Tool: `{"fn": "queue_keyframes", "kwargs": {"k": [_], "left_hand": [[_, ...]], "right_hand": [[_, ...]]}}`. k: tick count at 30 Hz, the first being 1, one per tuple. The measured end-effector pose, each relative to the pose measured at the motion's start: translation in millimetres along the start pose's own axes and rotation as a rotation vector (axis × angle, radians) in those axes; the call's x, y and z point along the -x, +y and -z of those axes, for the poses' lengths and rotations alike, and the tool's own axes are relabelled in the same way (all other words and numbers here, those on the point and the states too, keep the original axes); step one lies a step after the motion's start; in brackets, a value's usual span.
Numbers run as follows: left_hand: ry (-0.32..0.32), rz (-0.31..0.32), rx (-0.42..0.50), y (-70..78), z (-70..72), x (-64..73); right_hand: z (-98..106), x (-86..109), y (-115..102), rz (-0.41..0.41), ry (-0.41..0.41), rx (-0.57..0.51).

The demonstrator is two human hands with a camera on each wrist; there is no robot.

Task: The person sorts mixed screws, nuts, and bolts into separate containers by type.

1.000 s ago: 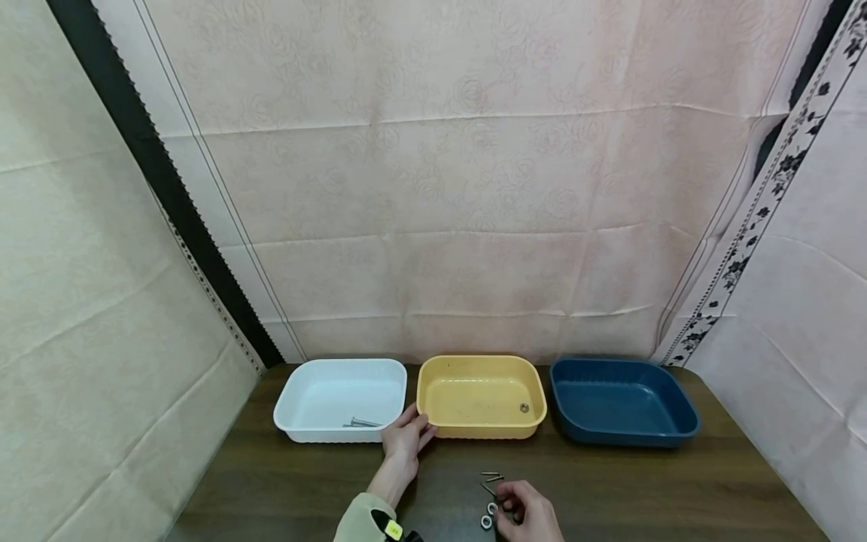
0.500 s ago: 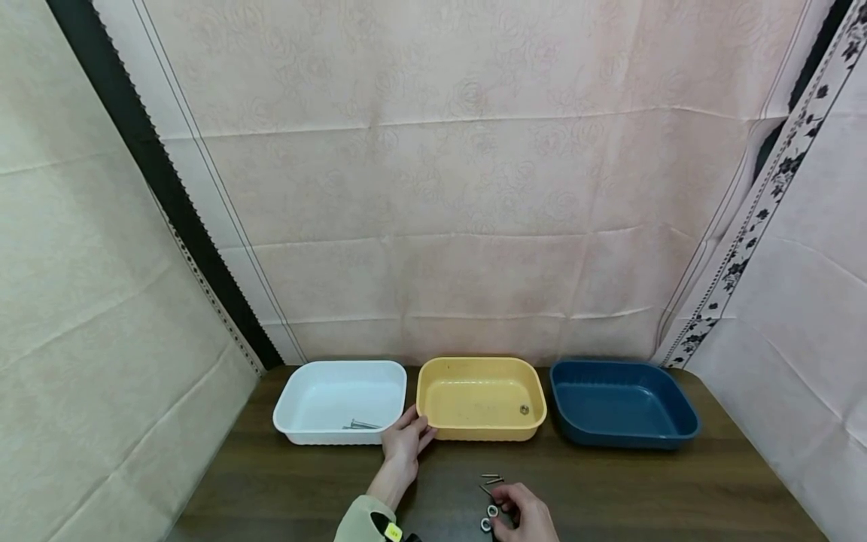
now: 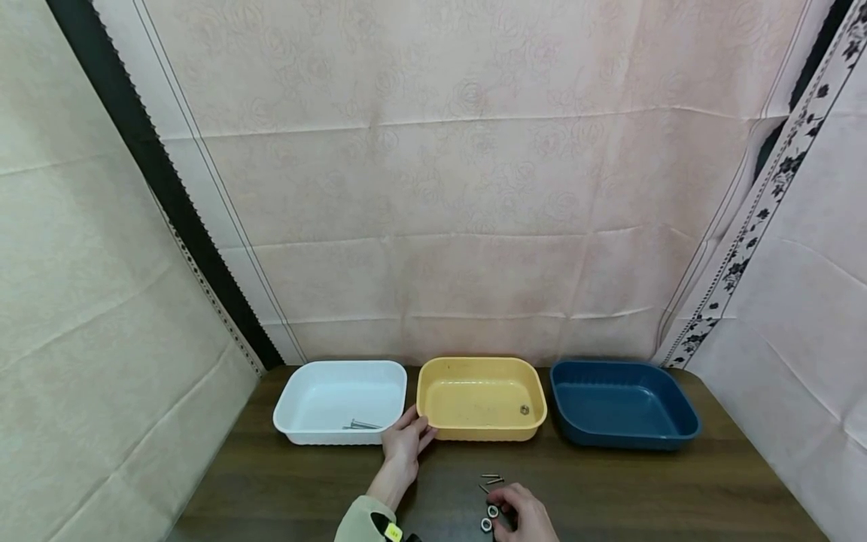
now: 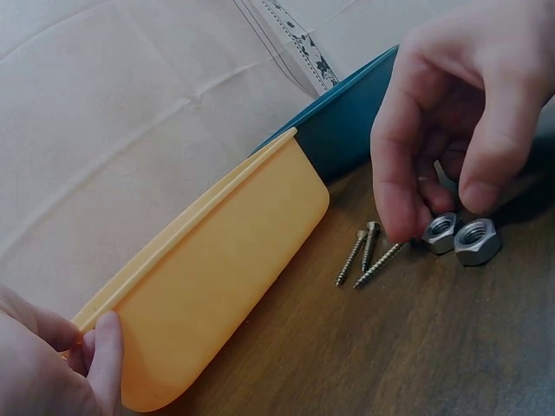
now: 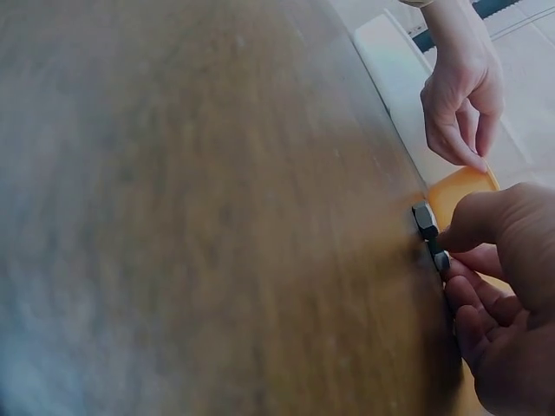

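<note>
Slim fasteners (image 3: 364, 424) lie in the white tray (image 3: 325, 391), one nut (image 3: 524, 409) in the yellow tray (image 3: 474, 434); three screws (image 4: 350, 258), two nuts (image 4: 479, 254) remain out — left hand (image 3: 404, 443) pinches yellow's rim, right hand (image 3: 523, 512) — grip unclear.

We look into a small, curtained-off work booth; we cannot tell whether a home, lab or workshop surrounds it. Pale, creased back cloth (image 3: 474, 188) with faint roses hangs behind, and side cloths (image 3: 115, 271) close in left and right, one edged with a floral border (image 3: 748, 239). Inside, a wood-grain worktop (image 3: 630, 497) holds a white tray (image 3: 332, 403), yellow tray (image 3: 477, 403) and blue tray (image 3: 619, 410), plus loose screws (image 4: 369, 248) and nuts (image 4: 479, 253).
</note>
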State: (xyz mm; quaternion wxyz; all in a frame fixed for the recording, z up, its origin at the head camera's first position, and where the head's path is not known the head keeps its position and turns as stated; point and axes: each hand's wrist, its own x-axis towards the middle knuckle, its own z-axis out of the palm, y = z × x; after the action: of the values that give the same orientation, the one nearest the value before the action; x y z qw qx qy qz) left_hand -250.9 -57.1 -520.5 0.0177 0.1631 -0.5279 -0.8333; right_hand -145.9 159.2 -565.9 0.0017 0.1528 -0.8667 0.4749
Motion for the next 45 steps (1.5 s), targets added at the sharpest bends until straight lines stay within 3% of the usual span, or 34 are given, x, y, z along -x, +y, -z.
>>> {"fn": "queue_keyframes", "kwargs": {"k": [4,11,20,27,36,45], "left_hand": [[0.007,-0.001,0.000,0.7,-0.6,-0.1],[0.001,0.013,-0.004,0.8,-0.2,-0.9],[-0.003,0.018,-0.001,2.6,-0.7,0.7],[0.007,0.030,-0.023,1.8,-0.8,-0.4],[0.008,0.018,-0.009,3.2,-1.3,-0.3],[0.004,0.032,-0.023,3.1,-0.5,1.6]], "right_hand": [[-0.5,-0.9,1.0,0.013,-0.011,-0.001],[-3.5,-1.7,2.3,0.075,0.038,0.042],[-3.2,-3.4,0.3,0.062,0.039,0.103],[-2.2,0.2,-5.0,0.130,0.163,0.088],[13.6,-9.3,-16.2,0.008,0.230,0.056],[25.3,-24.4,-24.9,0.048,0.350,0.099]]}}
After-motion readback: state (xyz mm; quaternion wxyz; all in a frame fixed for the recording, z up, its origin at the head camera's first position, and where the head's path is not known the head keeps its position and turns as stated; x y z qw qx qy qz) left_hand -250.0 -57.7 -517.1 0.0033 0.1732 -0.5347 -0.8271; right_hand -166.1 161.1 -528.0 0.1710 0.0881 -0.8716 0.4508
